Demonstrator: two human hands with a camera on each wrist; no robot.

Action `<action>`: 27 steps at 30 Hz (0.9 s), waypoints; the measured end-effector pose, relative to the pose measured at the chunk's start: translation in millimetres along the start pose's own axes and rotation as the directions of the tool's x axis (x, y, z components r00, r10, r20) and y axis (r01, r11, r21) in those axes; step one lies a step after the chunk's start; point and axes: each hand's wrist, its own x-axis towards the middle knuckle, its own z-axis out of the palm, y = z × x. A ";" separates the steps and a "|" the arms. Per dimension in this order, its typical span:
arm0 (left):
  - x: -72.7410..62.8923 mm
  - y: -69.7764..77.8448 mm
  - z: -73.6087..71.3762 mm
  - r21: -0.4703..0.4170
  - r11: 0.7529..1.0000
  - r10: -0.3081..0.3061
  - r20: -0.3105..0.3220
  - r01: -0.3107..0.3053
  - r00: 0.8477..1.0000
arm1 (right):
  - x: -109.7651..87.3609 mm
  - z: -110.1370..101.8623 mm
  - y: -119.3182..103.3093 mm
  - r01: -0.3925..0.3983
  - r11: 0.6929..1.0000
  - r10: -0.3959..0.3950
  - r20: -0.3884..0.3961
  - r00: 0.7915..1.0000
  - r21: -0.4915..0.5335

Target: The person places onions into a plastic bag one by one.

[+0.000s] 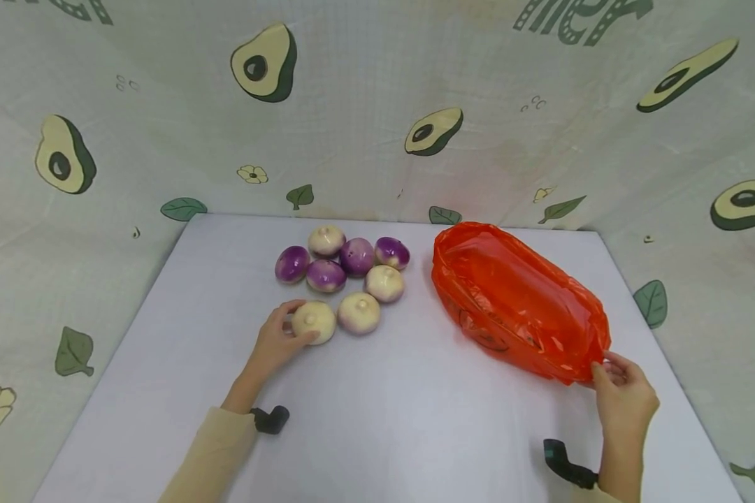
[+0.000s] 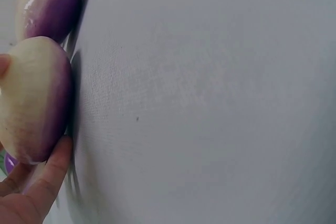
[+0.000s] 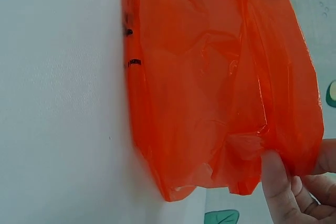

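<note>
My left hand [image 1: 277, 341] has its thumb and fingers around a white-and-purple turnip [image 1: 314, 322] on the table. In the left wrist view, fingers [image 2: 56, 169] lie against the lower end of this turnip [image 2: 37, 100], whose white top faces away from the table. Another turnip [image 1: 359, 313] sits just to its right. On the right, my right hand [image 1: 626, 397] pinches the near corner of an open red plastic bag [image 1: 509, 348]. The right wrist view shows the thumb [image 3: 278, 184] pressed on the bag's [image 3: 194, 87] edge, with black print on its side.
Several more turnips [image 1: 326, 276] cluster behind my left hand, some purple side up, some white side up. The white table [image 1: 415, 419] ends at a hanging cloth [image 1: 352, 140] printed with avocados, which rises behind and at both sides.
</note>
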 end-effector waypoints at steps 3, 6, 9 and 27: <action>-0.3 -0.4 -0.1 -0.004 1.000 -0.007 0.002 0.007 1.000 | -3.0 2.1 0.2 0.010 1.000 -0.010 -0.009 1.000 -0.018; 0.0 -1.1 0.1 -0.007 1.000 -0.003 0.000 0.003 1.000 | -4.6 4.1 0.2 0.002 1.000 -0.003 -0.014 1.000 -0.023; 0.7 -2.9 0.6 -0.007 1.000 0.002 -0.006 -0.002 1.000 | -4.2 4.8 -0.4 -0.012 1.000 0.012 -0.001 1.000 -0.024; -1.7 -6.4 1.0 -0.001 1.000 0.016 -0.028 -0.017 0.999 | 13.1 4.8 -6.4 0.023 0.993 -0.003 0.171 0.985 -0.113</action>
